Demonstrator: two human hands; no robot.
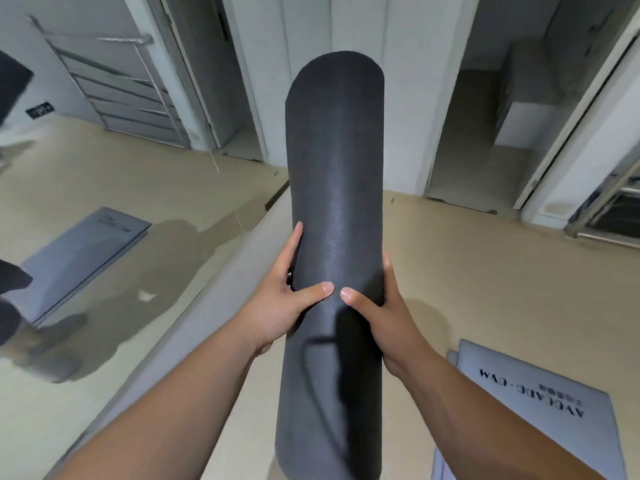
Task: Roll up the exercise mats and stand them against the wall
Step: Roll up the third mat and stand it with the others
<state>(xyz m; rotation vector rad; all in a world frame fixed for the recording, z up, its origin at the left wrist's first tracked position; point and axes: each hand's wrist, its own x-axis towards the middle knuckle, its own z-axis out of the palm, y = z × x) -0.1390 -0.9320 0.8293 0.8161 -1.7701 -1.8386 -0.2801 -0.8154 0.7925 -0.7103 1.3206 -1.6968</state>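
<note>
Thumbs nearly touching, left hand (277, 306) and right hand (386, 317) grip the rolled mat (336, 161).

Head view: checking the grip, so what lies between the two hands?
Only the rolled black mat, gripped from both sides by the left hand and right hand, in the head view.

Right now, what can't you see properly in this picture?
Head view only:
- Rolled mat: its lower end is cut off by the bottom edge, so where it ends is unknown.
- Left hand and right hand: most fingers are hidden behind the roll.
- Flat grey mat: partly behind the right forearm and cut by the edge; its small print is too tiny.
- Wall sign: too blurred to read.
</note>
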